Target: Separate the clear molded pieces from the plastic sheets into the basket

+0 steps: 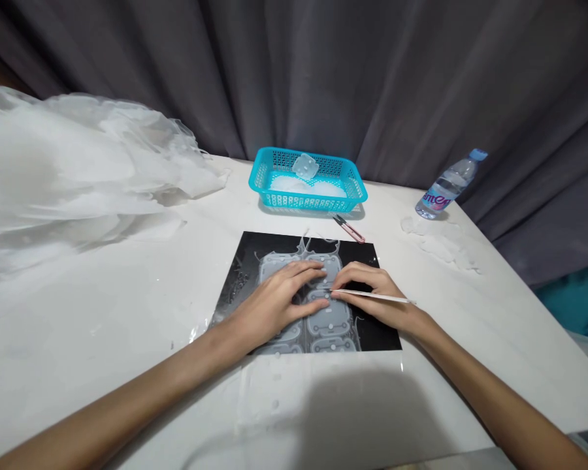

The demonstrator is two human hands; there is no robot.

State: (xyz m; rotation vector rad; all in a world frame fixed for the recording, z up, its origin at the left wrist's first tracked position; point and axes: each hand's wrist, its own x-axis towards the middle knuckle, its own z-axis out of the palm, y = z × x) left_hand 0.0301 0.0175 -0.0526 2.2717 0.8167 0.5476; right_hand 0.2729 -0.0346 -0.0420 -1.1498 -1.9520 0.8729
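A translucent moulded sheet (328, 321) with rounded rectangular pads lies on a black mat (382, 334). Its lower end runs past the mat onto the white table. My left hand (279, 295) rests on the sheet with the thumb and fingers spread, holding nothing. At the sheet's right side, my right hand (372, 287) pinches a thin white pen-like tool (385, 297). The tool points left, its narrow dark tip close to a pad between my two hands. Exactly what kind of tip it has is too small to tell.
Behind the mat stands a blue basket (308, 205) holding translucent pieces. Pink-handled thread snips (349, 228) lie between basket and mat. A water bottle (443, 190) and clear scraps (445, 251) are at the right. Translucent sheets (78, 170) are heaped at the left.
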